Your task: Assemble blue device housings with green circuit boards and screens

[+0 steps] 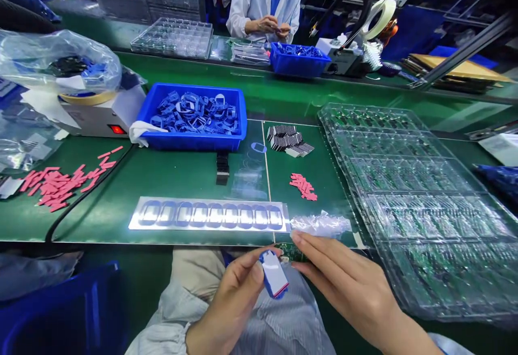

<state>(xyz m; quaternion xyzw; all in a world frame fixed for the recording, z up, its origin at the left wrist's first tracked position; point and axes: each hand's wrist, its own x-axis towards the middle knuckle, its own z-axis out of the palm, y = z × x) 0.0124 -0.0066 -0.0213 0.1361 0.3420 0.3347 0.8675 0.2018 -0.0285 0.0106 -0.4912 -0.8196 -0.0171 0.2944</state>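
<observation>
My left hand (238, 285) pinches a small blue plastic frame (282, 293) between thumb and fingers, above my lap. In the frame lies a pale rectangular panel (273, 270) with a thin pink strip (280, 289) along its lower edge. Just to the right, my right hand (348, 274) has its fingers closed around a green circuit board (289, 251), partly hidden by the fingers. The board sits right behind the blue frame; whether the two are joined I cannot tell. Beyond my hands, a strip of oval-outlined stickers (208, 214) lies along the table's front edge.
A blue bin (190, 140) holds many blue frames. Crumpled clear film (319, 224), pink strips (302, 186) and striped pieces (287, 139) lie on the table. Clear trays of circuit boards (424, 193) stand at right. A co-worker (265, 7) in white sits opposite.
</observation>
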